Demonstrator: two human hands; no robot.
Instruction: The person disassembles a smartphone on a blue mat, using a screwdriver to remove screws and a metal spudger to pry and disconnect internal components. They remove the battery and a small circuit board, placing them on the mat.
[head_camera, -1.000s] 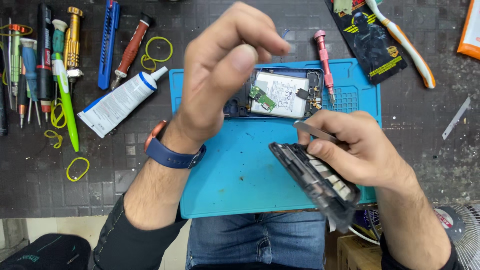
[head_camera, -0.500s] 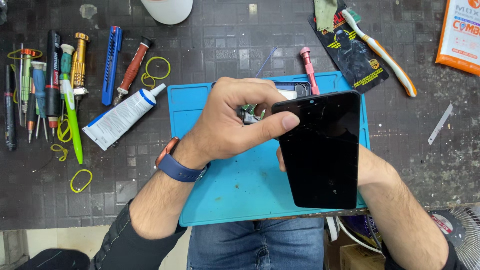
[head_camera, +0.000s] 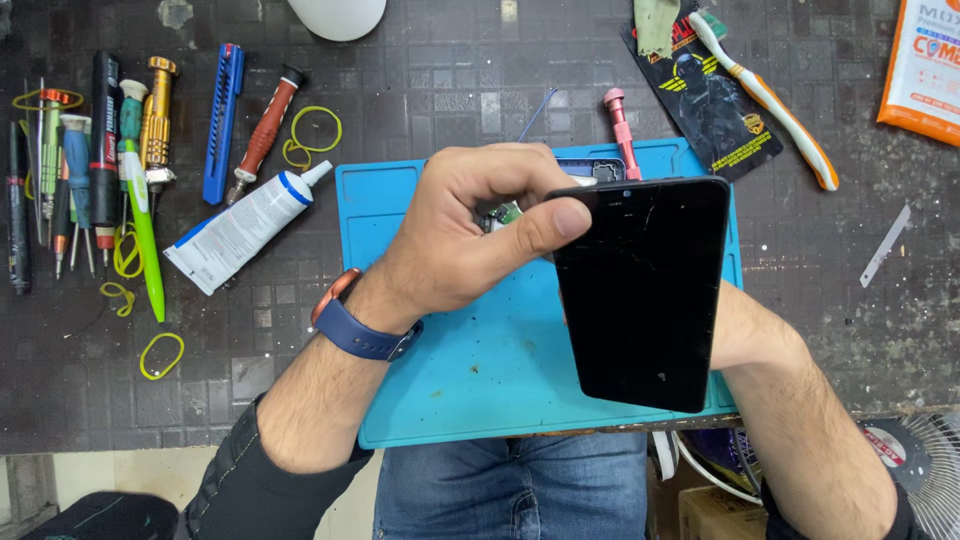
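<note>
- Since half a second ago the black glass phone screen panel has stayed upright in front of me with its dark face to the camera; a second ago I held it edge-on, low and tilted over the mat.
- My left hand has kept its place at the panel's upper left corner, the thumb now laid flat on the glass, the fingers curled behind the top edge.
- My right hand is almost wholly hidden behind the panel; only the wrist and forearm show at its right edge, so I cannot tell how its fingers sit, though it seems to carry the panel from behind.
- The panel is a flat, glossy rectangle with rounded corners, marked by fine scratches and specks of dust.
- Its long axis runs nearly top to bottom of the view, leaning slightly, with the end bearing the small camera dot pointing away from me.
- It hangs above the right half of the blue rubbery work mat, which lies on the dark gridded desk.
- A pink metal screwdriver lies at the mat's far edge, just beyond the panel's top.
- A white glue tube with a blue band lies left of the mat, beside yellow rubber bands.
</note>
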